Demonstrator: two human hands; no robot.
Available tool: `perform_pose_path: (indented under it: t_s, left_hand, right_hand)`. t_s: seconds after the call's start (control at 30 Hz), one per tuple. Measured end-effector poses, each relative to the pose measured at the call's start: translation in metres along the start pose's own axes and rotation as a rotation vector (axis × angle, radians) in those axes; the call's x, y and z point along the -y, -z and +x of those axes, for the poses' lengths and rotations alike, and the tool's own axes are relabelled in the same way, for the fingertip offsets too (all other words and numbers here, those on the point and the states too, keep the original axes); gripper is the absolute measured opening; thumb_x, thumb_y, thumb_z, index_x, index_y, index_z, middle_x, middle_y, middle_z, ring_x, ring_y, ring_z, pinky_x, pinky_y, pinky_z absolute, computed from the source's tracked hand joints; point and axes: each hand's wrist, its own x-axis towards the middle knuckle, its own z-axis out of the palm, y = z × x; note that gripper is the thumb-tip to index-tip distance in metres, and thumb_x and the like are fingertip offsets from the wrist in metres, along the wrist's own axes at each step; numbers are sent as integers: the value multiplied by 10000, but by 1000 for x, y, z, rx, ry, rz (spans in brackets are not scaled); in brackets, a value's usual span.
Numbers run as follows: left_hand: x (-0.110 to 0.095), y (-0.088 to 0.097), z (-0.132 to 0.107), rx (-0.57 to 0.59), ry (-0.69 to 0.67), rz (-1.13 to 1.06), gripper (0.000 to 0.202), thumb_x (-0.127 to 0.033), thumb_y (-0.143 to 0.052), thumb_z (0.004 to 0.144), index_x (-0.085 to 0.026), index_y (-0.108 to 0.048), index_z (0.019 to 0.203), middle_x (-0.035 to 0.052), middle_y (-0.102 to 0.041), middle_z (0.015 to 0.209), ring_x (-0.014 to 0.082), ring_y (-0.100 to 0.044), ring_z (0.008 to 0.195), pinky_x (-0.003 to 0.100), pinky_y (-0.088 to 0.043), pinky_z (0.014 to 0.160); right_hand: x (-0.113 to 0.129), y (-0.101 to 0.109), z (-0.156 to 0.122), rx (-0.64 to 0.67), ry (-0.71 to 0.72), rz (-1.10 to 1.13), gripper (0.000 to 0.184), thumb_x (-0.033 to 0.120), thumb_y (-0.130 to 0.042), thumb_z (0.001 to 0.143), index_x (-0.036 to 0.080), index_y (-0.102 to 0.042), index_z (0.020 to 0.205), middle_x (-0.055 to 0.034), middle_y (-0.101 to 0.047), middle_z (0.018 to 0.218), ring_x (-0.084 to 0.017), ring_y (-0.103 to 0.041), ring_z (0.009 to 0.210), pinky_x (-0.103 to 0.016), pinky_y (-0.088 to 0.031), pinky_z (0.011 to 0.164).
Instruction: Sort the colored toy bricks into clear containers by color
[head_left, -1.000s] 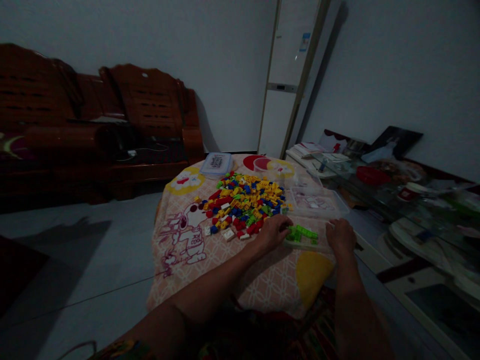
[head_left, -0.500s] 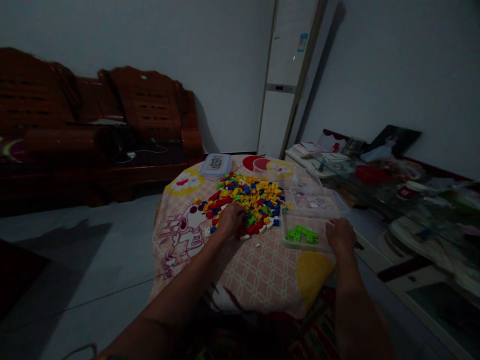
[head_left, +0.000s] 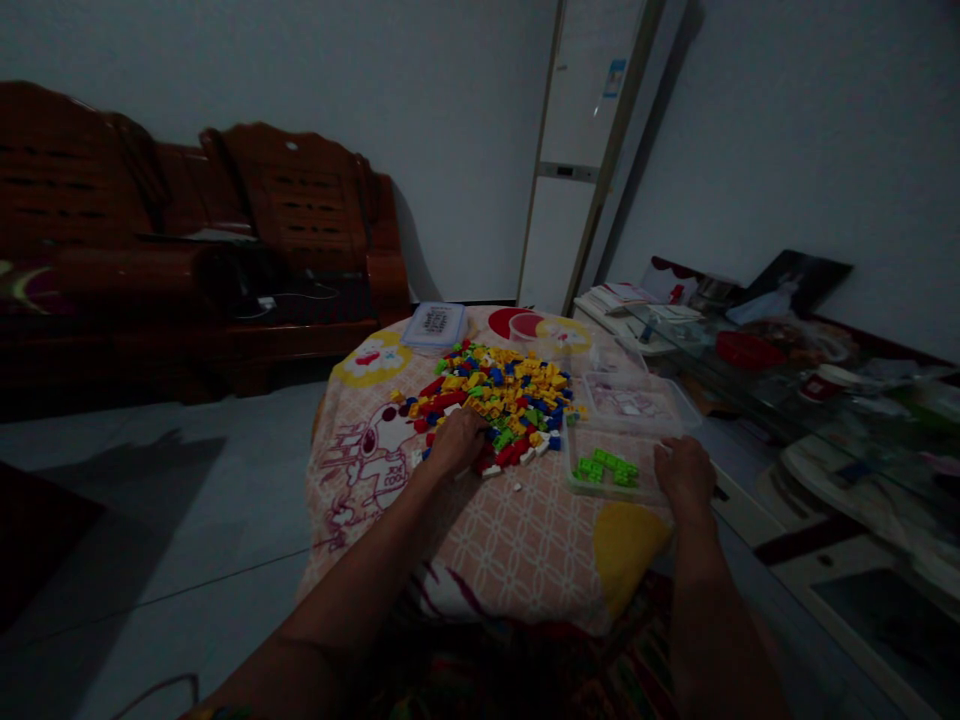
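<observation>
A loose pile of toy building bricks (head_left: 517, 385) in yellow, red, blue, green and white lies on the cloth-covered table. My left hand (head_left: 457, 442) rests at the pile's near left edge, fingers curled down among the bricks; whatever they pinch is hidden. To the right, my right hand (head_left: 684, 472) is closed on the right rim of a clear plastic box (head_left: 576, 488). Several bright green bricks (head_left: 609, 467) sit inside that box. Just behind it stands another clear box (head_left: 686, 415) with white bricks (head_left: 634, 402) in it.
A blue-edged lid or box (head_left: 435, 326) lies at the table's far left. One small white brick (head_left: 517, 487) sits apart on the patterned tablecloth (head_left: 517, 560). On the right is a cluttered glass-topped cabinet (head_left: 697, 350); a wooden sofa (head_left: 300, 220) stands beyond the table.
The view has shifted slightly. My left hand stays low at the pile with its fingers still curled, and my right hand keeps its hold on the box rim.
</observation>
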Motion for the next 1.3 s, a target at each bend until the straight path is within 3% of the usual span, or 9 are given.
perform_pose_path:
  t_s: [0.13, 0.37, 0.53, 0.67, 0.83, 0.93, 1.1, 1.3]
  left_hand:
    - [-1, 2, 0, 60, 18, 12, 394, -51, -511, 751, -209, -764, 1008, 105, -693, 1111, 259, -613, 1066, 331, -496, 895]
    - [-1, -2, 3, 98, 60, 76, 278, -129, -581, 766, -191, -749, 979, 110, -683, 1079, 266, -610, 1046, 336, -496, 858]
    - [0, -7, 0, 14, 82, 9, 241, -91, -563, 772, -181, -737, 913, 103, -688, 1041, 254, -617, 1027, 343, -497, 871]
    - [3, -9, -3, -109, 67, -108, 124, -151, -614, 810, -178, -714, 879, 90, -692, 1038, 245, -611, 1064, 349, -490, 926]
    - [-3, -7, -6, -197, 165, -229, 256, -227, -586, 875, -191, -689, 1107, 88, -718, 1084, 235, -648, 1023, 348, -500, 910]
    - [-8, -8, -9, -155, 99, -332, 307, -241, -551, 900, -220, -680, 1178, 62, -732, 1104, 205, -672, 981, 316, -497, 907]
    - [-15, -7, -10, 60, 0, -348, 254, -315, -623, 859, -206, -740, 1057, 57, -754, 1010, 218, -686, 914, 291, -500, 809]
    - [-16, -5, -8, 66, -13, -281, 215, -309, -624, 855, -192, -749, 984, 76, -736, 971, 216, -664, 893, 281, -476, 775]
  right_hand:
    - [1, 1, 1, 25, -13, -8, 422, 325, -420, 955, 110, -718, 1164, -182, -624, 1208, -274, -602, 1046, -366, -461, 861]
    - [0, 1, 1, 5, 10, -15, 419, 323, -419, 964, 102, -716, 1158, -174, -637, 1181, -264, -606, 1046, -351, -453, 876]
    - [-1, -1, 0, -8, 22, -10, 413, 311, -416, 964, 95, -719, 1144, -182, -635, 1177, -271, -598, 1055, -358, -445, 891]
    - [-2, -3, 1, -18, 23, 3, 411, 315, -420, 966, 95, -717, 1146, -185, -631, 1183, -272, -592, 1072, -357, -441, 899]
    - [-2, -3, 1, -2, 6, 0, 418, 325, -421, 961, 101, -717, 1154, -178, -630, 1189, -278, -603, 1053, -362, -451, 870]
    - [-2, -2, 1, -4, -4, -6, 418, 323, -424, 958, 111, -717, 1167, -180, -623, 1213, -272, -603, 1046, -362, -450, 878]
    - [-2, -4, 2, -22, 18, -11, 402, 316, -438, 955, 108, -724, 1145, -175, -635, 1185, -263, -602, 1044, -348, -447, 875]
    - [-4, -8, 2, -46, 34, -1, 389, 311, -439, 958, 113, -726, 1130, -169, -653, 1148, -258, -598, 1060, -334, -438, 888]
